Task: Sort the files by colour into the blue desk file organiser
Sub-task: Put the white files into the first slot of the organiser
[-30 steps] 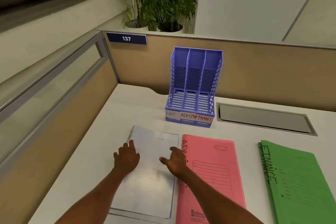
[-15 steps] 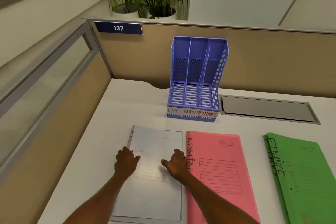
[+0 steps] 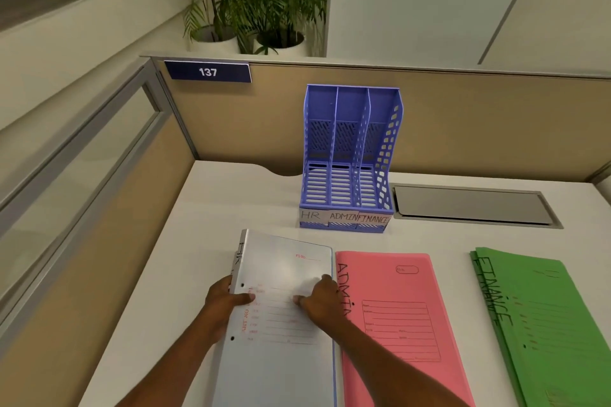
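Observation:
A blue desk file organiser (image 3: 347, 158) with three empty slots labelled HR, ADMIN and FINANCE stands at the back of the desk. In front of it lie a pale blue-white HR file (image 3: 284, 274), a pink ADMIN file (image 3: 396, 307) and a green FINANCE file stack (image 3: 545, 324). My left hand (image 3: 224, 297) grips the left spine edge of the HR file, thumb on top. My right hand (image 3: 320, 301) pinches the file's right side, fingers curled on the cover. The file's left edge is lifted slightly.
A grey metal cable flap (image 3: 472, 205) is set into the white desk (image 3: 231, 201) to the right of the organiser. Tan partition walls (image 3: 463, 122) close the back and left. A sign reading 137 (image 3: 208, 72) hangs on the partition; potted plants (image 3: 251, 10) stand behind.
Both hands went from lying flat on the HR file to gripping its left and right sides, and its left edge has risen a little. The camera view tilted and shifted slightly.

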Action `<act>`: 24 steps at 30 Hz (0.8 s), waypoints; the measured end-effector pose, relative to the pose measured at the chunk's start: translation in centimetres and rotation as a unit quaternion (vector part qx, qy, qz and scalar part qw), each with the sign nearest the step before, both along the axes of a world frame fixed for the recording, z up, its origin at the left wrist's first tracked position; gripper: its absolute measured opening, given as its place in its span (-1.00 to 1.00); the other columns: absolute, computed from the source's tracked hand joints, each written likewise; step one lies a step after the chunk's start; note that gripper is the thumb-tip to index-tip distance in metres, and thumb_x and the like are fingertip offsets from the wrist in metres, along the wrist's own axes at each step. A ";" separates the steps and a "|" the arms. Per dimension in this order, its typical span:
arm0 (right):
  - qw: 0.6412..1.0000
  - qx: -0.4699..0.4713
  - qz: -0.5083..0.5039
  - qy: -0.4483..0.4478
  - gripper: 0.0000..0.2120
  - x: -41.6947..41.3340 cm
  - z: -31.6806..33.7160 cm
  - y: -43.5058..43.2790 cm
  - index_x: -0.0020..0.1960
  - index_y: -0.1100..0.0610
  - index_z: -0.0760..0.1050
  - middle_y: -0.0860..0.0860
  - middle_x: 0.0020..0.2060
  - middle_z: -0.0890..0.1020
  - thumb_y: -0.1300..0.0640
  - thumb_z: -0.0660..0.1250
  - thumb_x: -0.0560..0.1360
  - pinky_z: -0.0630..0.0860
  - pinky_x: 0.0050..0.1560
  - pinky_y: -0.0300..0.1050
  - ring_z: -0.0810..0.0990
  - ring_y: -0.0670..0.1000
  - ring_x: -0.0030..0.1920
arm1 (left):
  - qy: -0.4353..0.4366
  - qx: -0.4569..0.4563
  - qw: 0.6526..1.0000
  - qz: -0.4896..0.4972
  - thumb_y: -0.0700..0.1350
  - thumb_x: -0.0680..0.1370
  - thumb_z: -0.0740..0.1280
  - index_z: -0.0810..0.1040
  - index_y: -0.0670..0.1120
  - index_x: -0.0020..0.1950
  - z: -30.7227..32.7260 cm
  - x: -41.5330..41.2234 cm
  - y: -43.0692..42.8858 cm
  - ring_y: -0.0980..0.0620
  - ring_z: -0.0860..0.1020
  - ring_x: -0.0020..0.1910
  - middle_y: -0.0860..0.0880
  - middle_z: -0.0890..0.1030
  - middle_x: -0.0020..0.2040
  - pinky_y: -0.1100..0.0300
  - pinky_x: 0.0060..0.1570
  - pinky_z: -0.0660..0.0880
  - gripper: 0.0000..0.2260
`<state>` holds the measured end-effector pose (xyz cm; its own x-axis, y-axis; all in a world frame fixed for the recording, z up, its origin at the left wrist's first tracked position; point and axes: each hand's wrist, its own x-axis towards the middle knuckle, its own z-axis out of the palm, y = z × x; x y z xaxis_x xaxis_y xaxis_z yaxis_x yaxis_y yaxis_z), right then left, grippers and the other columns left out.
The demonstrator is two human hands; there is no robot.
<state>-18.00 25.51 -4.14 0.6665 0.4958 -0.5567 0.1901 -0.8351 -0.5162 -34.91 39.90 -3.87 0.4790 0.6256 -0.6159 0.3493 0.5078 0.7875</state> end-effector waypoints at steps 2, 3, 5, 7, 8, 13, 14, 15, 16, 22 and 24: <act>1.000 0.003 -0.021 -0.011 -0.13 0.4 0.4 0.4 0.44 0.22 0.17 0.18 0.37 0.36 -0.22 0.45 0.36 0.34 0.39 0.16 0.33 0.23 0.40 | -0.025 -0.009 1.000 -0.012 -0.38 0.34 0.49 0.55 -0.19 0.12 1.2 0.3 0.3 -0.27 0.67 -0.10 -0.24 0.69 -0.02 -0.10 -0.19 0.62 -0.62; 0.999 0.005 -0.035 -0.018 -0.10 0.7 0.8 0.6 0.46 0.21 0.14 0.19 0.39 0.34 -0.24 0.44 0.36 0.32 0.40 0.18 0.30 0.24 0.42 | -0.037 -0.011 0.999 -0.020 -0.37 0.34 0.49 0.55 -0.19 0.13 1.9 0.5 0.5 -0.28 0.67 -0.08 -0.24 0.68 -0.01 -0.11 -0.18 0.62 -0.61; 0.997 0.024 -0.065 -0.026 -0.07 1.5 1.6 1.2 0.47 0.20 0.09 0.19 0.40 0.32 -0.25 0.44 0.36 0.31 0.39 0.20 0.30 0.25 0.42 | -0.060 -0.010 0.997 -0.038 -0.33 0.33 0.52 0.54 -0.18 0.15 3.5 1.0 1.0 -0.30 0.66 -0.04 -0.23 0.68 0.02 -0.11 -0.18 0.62 -0.58; 0.994 0.059 -0.086 -0.021 -0.08 2.5 2.5 1.8 0.47 0.20 0.09 0.18 0.38 0.35 -0.24 0.45 0.36 0.35 0.36 0.18 0.36 0.23 0.38 | -0.072 0.002 0.996 -0.055 -0.29 0.32 0.53 0.54 -0.17 0.16 5.1 1.6 1.5 -0.30 0.66 -0.04 -0.22 0.68 0.03 -0.09 -0.19 0.62 -0.56; 0.993 0.075 -0.091 -0.020 -0.08 3.0 3.0 2.1 0.47 0.18 0.09 0.17 0.38 0.37 -0.24 0.46 0.36 0.37 0.35 0.18 0.38 0.22 0.37 | -0.074 0.010 0.996 -0.058 -0.28 0.31 0.54 0.54 -0.17 0.15 5.9 2.0 1.8 -0.30 0.66 -0.04 -0.22 0.68 0.03 -0.09 -0.19 0.62 -0.56; 0.978 0.181 -0.091 -0.046 -0.09 5.5 5.8 3.5 0.50 0.17 0.04 0.17 0.42 0.31 -0.16 0.47 0.39 0.36 0.39 0.21 0.32 0.19 0.41 | -0.084 0.061 0.991 -0.086 -0.26 0.34 0.52 0.52 -0.18 0.16 9.8 4.3 3.0 -0.28 0.66 -0.05 -0.20 0.69 0.01 -0.12 -0.17 0.63 -0.59; 0.975 0.197 -0.092 -0.053 -0.07 6.0 6.4 3.9 0.51 0.18 0.02 0.17 0.44 0.29 -0.15 0.47 0.40 0.34 0.40 0.21 0.30 0.19 0.43 | -0.085 0.073 0.989 -0.092 -0.26 0.35 0.51 0.52 -0.18 0.15 10.6 4.8 3.1 -0.27 0.67 -0.06 -0.20 0.69 0.01 -0.12 -0.17 0.63 -0.60; 0.972 0.210 -0.092 -0.060 -0.06 6.6 7.0 4.3 0.53 0.20 -0.01 0.18 0.46 0.26 -0.14 0.46 0.41 0.31 0.42 0.20 0.27 0.20 0.45 | -0.087 0.084 0.988 -0.097 -0.26 0.36 0.51 0.52 -0.18 0.15 11.3 5.3 3.2 -0.27 0.67 -0.07 -0.19 0.69 0.01 -0.12 -0.17 0.63 -0.61; 0.969 0.218 -0.090 -0.067 -0.04 7.1 7.7 4.6 0.54 0.21 -0.03 0.19 0.47 0.24 -0.14 0.46 0.42 0.28 0.44 0.19 0.25 0.21 0.46 | -0.089 0.096 0.986 -0.100 -0.25 0.37 0.50 0.52 -0.18 0.14 12.0 5.9 3.3 -0.26 0.67 -0.07 -0.19 0.69 0.00 -0.12 -0.17 0.63 -0.63; 0.951 0.280 -0.079 -0.101 -0.06 11.0 11.8 7.5 0.53 0.27 -0.02 0.23 0.44 0.28 -0.16 0.42 0.44 0.27 0.44 0.20 0.28 0.24 0.44 | -0.101 0.163 0.978 -0.076 -0.21 0.43 0.46 0.52 -0.11 0.09 15.6 9.1 3.6 -0.18 0.69 -0.16 -0.15 0.69 -0.04 -0.02 -0.24 0.64 -0.73; 0.945 0.303 -0.071 -0.101 -0.08 12.1 13.3 8.6 0.52 0.24 -0.01 0.21 0.42 0.29 -0.19 0.40 0.44 0.32 0.41 0.23 0.30 0.22 0.43 | -0.108 0.184 0.976 -0.052 -0.21 0.44 0.46 0.52 -0.07 0.04 16.6 10.1 3.6 -0.16 0.69 -0.20 -0.13 0.68 -0.07 0.05 -0.30 0.63 -0.77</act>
<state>-5.94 34.06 9.15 0.8130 0.5799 -0.0532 0.2443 -0.4225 -0.8728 -24.82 43.49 12.76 0.6445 0.7272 -0.2361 0.1900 0.1468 0.9707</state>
